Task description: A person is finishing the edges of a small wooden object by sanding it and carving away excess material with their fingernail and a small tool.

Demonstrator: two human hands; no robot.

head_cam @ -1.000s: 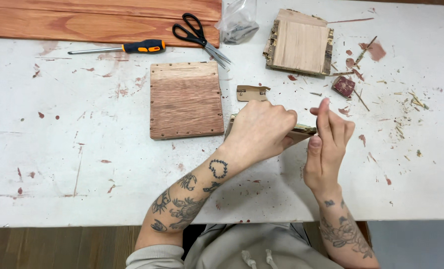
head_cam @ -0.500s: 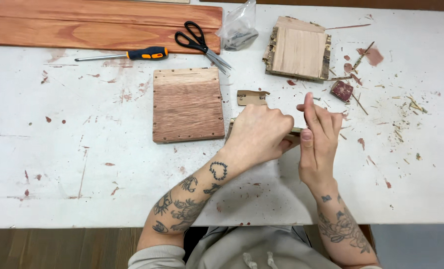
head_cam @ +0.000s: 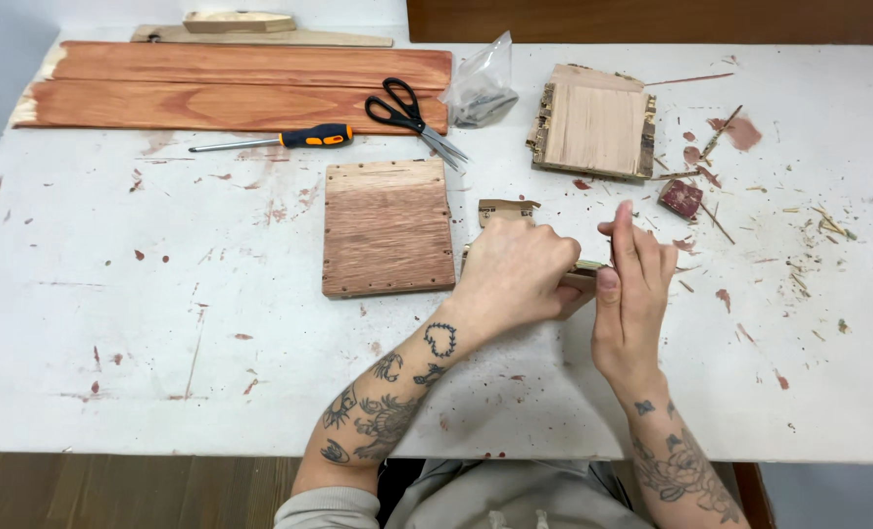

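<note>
Two hands on one small wood piece (head_cam: 583, 273), mid-table, right at the near edge of the work zone. Left hand (head_cam: 515, 274) is clamped down over it from the top, fingers curled, so most of the piece is hidden; looks like it's pinning it flat to the table (head_cam: 162, 372). Right hand (head_cam: 635, 294) stands edge-on against the piece's right end, fingers straight and close together, thumb tucked in; prob. bracing or pressing that end. Can't tell if anything thin is pinched in the right fingers.

Just left of the left hand: square plywood panel (head_cam: 388, 228), flat, small holes along its edges. Just above the left hand: small tan scrap (head_cam: 507, 209), apart from the held piece.

Up-right of the right hand: small dark red block (head_cam: 680, 198), plus splinters and chips scattered further right.

Farther up: pale wood panel w/ rough edges (head_cam: 595, 123), clear plastic bag (head_cam: 482, 90), black scissors (head_cam: 409, 114), screwdriver w/ orange-black handle (head_cam: 285, 138), all parked out of the way. Far up-left: long reddish planks (head_cam: 221, 88).
</note>
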